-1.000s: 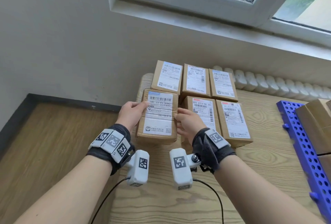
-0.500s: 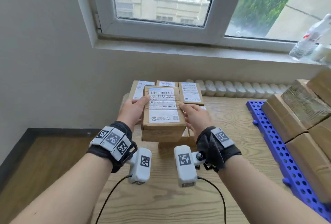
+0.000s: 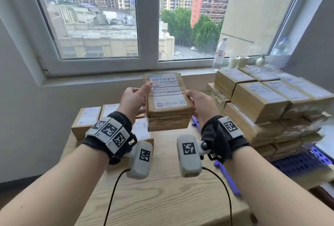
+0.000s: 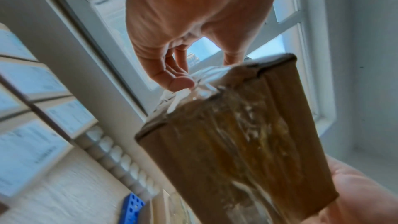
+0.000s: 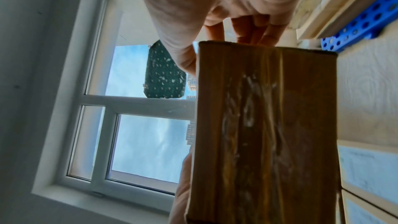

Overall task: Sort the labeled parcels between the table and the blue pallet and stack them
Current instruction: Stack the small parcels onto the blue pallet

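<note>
We hold a brown cardboard parcel wrapped in clear tape (image 3: 169,103) in the air between both hands, above the pale wood-grain tabletop (image 3: 162,189) and in front of the white-framed window (image 3: 146,27). Its top face carries a white shipping label with a barcode at the far end, a line of large characters beneath it that we cannot read with certainty, and a small square logo with a QR code on the near portion; the finer print is too small to make out. The tape over the label is wrinkled and glossy, and the near side of the box shows creased tape bands.

Our left hand (image 3: 134,102) grips the parcel's left edge, thumb lying on the label and fingers curled beneath. Our right hand (image 3: 202,106) grips the right edge, thumb along the top rim; the right wrist view shows its fingers reaching past the box's far corner.

On the tabletop below and to the left lie more brown cardboard parcels with white labels (image 3: 86,121), their text illegible. To the right, a tall stack of similar labelled cardboard parcels (image 3: 262,103) stands on the blue perforated plastic pallet (image 3: 298,166). On the window sill stand a clear plastic water bottle with a red-and-white label (image 3: 219,54) and pale paper cups (image 3: 238,61).
</note>
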Demonstrator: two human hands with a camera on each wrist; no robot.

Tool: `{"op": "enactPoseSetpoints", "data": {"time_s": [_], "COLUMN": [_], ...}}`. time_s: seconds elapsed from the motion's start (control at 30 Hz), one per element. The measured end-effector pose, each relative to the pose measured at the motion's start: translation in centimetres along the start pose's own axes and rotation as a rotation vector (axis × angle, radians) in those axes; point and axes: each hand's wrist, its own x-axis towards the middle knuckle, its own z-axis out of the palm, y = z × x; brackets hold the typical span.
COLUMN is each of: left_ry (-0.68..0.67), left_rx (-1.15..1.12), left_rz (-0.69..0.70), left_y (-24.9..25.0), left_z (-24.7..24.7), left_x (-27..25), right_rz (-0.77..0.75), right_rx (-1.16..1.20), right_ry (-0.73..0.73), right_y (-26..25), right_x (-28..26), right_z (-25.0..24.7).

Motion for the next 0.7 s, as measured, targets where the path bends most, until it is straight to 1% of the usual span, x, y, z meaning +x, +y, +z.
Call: {"op": "enactPoseSetpoints", "data": {"time_s": [0.13,0.23,0.4,0.53,0.7], "left_ry": [-0.029,-0.084,-0.151,-0.174,-0.193], "left_rx": [0.0,-0.025,-0.018,-0.036,-0.026], "left_rz": [0.039,0.048,0.081,0.08,0.122], "left_y": [1.4,2.2,4.3,5.0,5.9], "left_z": [5.1,9.2,15.1,18.6,23.4], "left_x": [-1.9,-3.2,-4.7,-4.1,-1.5], "right_rz": [-0.033,-0.058,-0.105,-0.132,-0.143], "right_rx": [0.019,-0.004,0.031,0.022,0.02], "right_ry": [0.04,0.085,0.157,0.169,0.21], "right_y": [-1.8,-2.9,-5.5,-6.8,-7.8], "right_x": [-1.2,-1.6,-1.2,0.3,3.3], "right_z": [-5.4,-9.3,-14.7,-17.5,-21.2]}}
